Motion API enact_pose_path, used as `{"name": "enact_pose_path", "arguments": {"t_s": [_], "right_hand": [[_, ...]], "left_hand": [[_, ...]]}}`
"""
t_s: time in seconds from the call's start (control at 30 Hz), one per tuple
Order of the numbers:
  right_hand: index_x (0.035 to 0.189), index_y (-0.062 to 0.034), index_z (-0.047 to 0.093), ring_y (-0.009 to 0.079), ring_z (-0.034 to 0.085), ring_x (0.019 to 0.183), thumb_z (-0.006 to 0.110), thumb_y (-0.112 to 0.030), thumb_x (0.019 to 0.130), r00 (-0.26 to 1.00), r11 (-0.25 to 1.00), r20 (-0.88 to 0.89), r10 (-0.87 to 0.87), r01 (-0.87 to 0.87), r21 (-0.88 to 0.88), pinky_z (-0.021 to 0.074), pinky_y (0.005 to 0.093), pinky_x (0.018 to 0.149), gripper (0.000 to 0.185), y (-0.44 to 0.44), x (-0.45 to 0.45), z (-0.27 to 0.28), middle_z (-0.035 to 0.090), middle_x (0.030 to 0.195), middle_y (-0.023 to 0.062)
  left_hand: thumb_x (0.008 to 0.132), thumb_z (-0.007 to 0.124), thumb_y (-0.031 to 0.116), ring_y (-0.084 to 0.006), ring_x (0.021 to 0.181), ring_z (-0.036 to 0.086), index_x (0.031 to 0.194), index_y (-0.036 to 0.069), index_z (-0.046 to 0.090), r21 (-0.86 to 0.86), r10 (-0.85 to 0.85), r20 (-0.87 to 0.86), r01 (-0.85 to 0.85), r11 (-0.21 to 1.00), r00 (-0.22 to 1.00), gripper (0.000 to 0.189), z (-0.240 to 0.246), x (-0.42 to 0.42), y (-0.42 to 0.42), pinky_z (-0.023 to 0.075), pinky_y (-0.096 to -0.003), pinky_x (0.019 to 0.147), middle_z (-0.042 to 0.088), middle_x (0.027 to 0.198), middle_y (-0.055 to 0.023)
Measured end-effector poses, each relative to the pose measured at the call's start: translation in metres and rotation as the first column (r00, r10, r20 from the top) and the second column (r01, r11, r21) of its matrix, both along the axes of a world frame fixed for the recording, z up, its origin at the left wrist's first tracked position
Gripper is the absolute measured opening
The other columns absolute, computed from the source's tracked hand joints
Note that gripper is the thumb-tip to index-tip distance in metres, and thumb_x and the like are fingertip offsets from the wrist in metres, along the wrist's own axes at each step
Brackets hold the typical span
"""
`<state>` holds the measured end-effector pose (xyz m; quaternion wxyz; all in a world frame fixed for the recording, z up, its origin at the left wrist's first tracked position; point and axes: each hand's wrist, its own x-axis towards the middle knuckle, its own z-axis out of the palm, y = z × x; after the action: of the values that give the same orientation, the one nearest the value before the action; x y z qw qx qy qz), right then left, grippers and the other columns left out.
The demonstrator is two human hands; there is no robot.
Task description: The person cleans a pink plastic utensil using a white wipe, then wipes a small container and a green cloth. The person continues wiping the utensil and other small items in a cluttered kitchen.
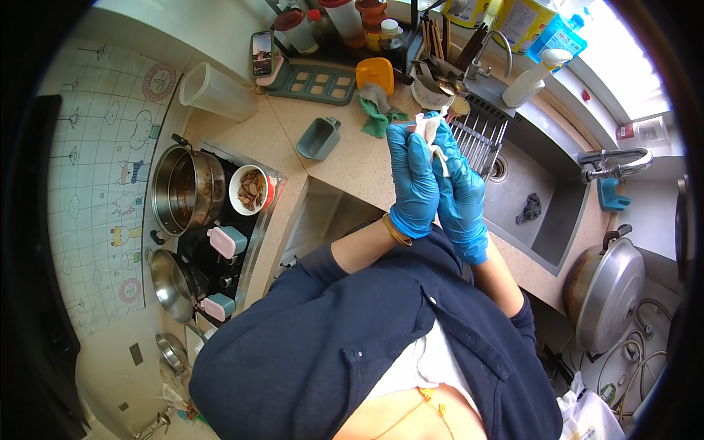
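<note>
My left hand (413,184) and my right hand (461,190), both in blue disposable gloves, are raised together over the counter edge beside the sink. Between them is a crumpled white cloth or tissue (430,129), gripped from both sides. Something pale pink shows at its upper left, too covered to name. Beyond the fingers lie a dish brush (459,106) and a metal draining rack (477,140) across the sink. To the left, a grey-green plastic bin (319,138) rests on the counter. A green and grey rag (376,113) lies behind it, with an orange lid (375,76).
The sink (517,190) holds a dark scouring pad (529,209). A grey-green compartment tray (311,84) and a clear plastic container (217,91) are at the back. On the left hob stand a steel pot (187,190), a bowl of food (251,190) and pink-and-teal boxes (227,242).
</note>
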<state>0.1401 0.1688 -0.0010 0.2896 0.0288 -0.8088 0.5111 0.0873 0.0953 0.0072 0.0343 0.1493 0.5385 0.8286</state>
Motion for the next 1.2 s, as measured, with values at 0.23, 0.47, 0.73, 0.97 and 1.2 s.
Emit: {"name": "enact_pose_path", "arguments": {"t_s": [0.23, 0.47, 0.73, 0.97, 1.2], "right_hand": [[0.132, -0.0015, 0.047, 0.0334, 0.045, 0.127, 0.05, 0.003, 0.085, 0.997, 0.998, -0.05, 0.053, -0.05, 0.044, 0.0363, 0.0364, 0.104, 0.047, -0.006, 0.005, -0.004, 0.044, 0.138, 0.0197], [0.131, -0.0025, 0.049, 0.0346, 0.051, 0.121, 0.052, 0.0, 0.088, 0.999, 1.0, 0.043, -0.016, 0.016, -0.003, 0.0415, 0.0358, 0.098, 0.043, -0.005, 0.003, -0.014, 0.047, 0.135, 0.022], [0.132, -0.003, 0.048, 0.0335, 0.057, 0.113, 0.055, -0.006, 0.089, 0.998, 0.996, -0.028, -0.063, 0.061, -0.069, 0.0466, 0.0353, 0.092, 0.043, 0.005, -0.008, -0.006, 0.052, 0.131, 0.0206], [0.134, -0.0018, 0.046, 0.0308, 0.05, 0.123, 0.053, -0.003, 0.09, 0.993, 0.989, -0.065, -0.1, 0.092, -0.115, 0.0407, 0.0342, 0.099, 0.044, -0.014, -0.006, -0.014, 0.046, 0.137, 0.0196], [0.13, -0.0015, 0.05, 0.0269, 0.057, 0.113, 0.053, -0.001, 0.09, 0.986, 0.992, -0.11, -0.122, 0.116, -0.054, 0.0452, 0.0342, 0.093, 0.04, 0.003, -0.012, -0.004, 0.053, 0.13, 0.0194]], "left_hand": [[0.1, 0.034, 0.044, -0.0176, 0.106, 0.052, 0.119, 0.008, 0.041, 0.084, 0.064, 0.001, -0.064, 0.994, 0.998, 0.041, 0.001, -0.012, -0.003, 0.0425, -0.0338, 0.096, 0.049, 0.123, -0.0104], [0.098, 0.046, 0.032, -0.0112, 0.094, 0.052, 0.111, 0.008, 0.043, 0.04, 0.052, -0.018, -0.051, 0.998, 0.998, 0.028, 0.009, -0.004, -0.003, 0.0461, -0.0264, 0.084, 0.055, 0.106, -0.0065], [0.097, 0.052, 0.027, -0.0073, 0.089, 0.05, 0.107, 0.008, 0.047, 0.027, -0.001, -0.013, 0.001, 1.0, 1.0, 0.023, 0.006, 0.004, -0.002, 0.0462, -0.0223, 0.078, 0.054, 0.1, -0.0033], [0.096, 0.053, 0.024, -0.0124, 0.095, 0.053, 0.111, 0.004, 0.052, -0.017, 0.194, -0.089, -0.196, 0.981, 0.977, 0.025, 0.002, -0.004, -0.007, 0.0452, -0.0278, 0.085, 0.056, 0.105, -0.0061], [0.095, 0.057, 0.023, -0.0098, 0.09, 0.053, 0.108, 0.002, 0.056, -0.034, 0.012, -0.013, -0.013, 0.999, 1.0, 0.024, 0.008, 0.011, -0.01, 0.0469, -0.0258, 0.08, 0.059, 0.098, -0.0052]]}}
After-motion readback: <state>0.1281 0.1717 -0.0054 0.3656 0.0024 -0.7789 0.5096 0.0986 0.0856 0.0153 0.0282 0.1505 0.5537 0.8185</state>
